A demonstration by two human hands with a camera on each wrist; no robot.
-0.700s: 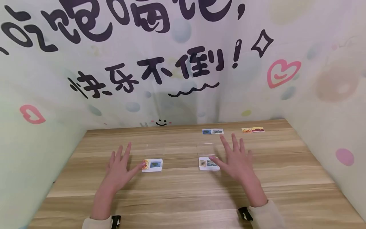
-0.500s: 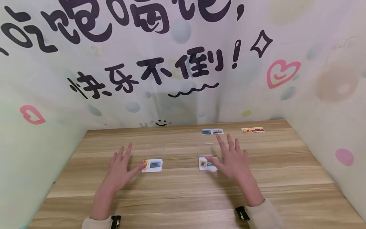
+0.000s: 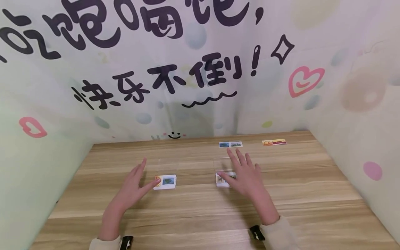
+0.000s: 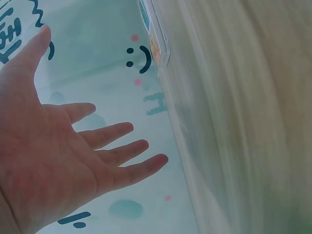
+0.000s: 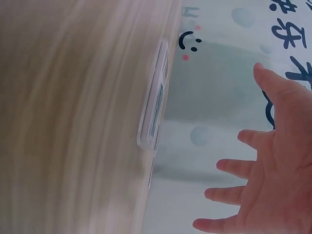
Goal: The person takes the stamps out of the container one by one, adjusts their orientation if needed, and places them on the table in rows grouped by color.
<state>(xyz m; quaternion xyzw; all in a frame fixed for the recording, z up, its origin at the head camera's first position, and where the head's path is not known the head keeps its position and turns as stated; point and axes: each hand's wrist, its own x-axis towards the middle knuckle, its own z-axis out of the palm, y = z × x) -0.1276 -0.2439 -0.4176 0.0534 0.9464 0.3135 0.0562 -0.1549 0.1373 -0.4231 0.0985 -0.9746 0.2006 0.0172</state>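
My left hand [image 3: 132, 184] hovers just left of a clear case holding a white card with an orange-and-blue pair of stamps [image 3: 169, 181]. In the head view its thumb overlaps the card's left edge; the left wrist view shows the fingers spread and the palm bare. My right hand [image 3: 248, 177] is held over a second clear case with a white card and stamps [image 3: 220, 179], partly hidden behind the thumb and palm. Seen from the right wrist, this case [image 5: 155, 105] lies on the table, apart from the spread, relaxed fingers [image 5: 229, 195]. Neither hand holds anything.
Transparent lids, one of them faint [image 3: 223, 164], lie behind the cases. Farther back sit a blue-grey stamp pair [image 3: 230, 144] and an orange-and-maroon one [image 3: 274, 142]. A printed curtain wall [image 3: 200, 118] borders the wooden table [image 3: 193, 215] at the back.
My right hand has moved left across the right case, its thumb now over the card's left part. My left hand has turned slightly, its fingers overlapping more in the head view.
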